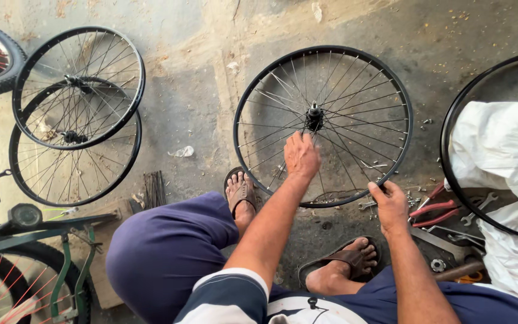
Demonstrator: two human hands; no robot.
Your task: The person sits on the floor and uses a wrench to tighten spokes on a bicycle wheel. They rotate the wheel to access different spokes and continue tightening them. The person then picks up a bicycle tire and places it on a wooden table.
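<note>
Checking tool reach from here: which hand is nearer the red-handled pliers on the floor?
Right. The right hand grips the wheel rim just left of the red-handled pliers. The left hand is farther away, in the spokes near the hub.

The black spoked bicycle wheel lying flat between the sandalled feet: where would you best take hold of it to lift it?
Probably at the rim of the black spoked bicycle wheel, coming from above at the near edge. It lies flat on the concrete floor, and the thin hoop suits a closing grip. The right hand grips that near edge, while the left hand rests among the thin spokes by the hub.
</note>
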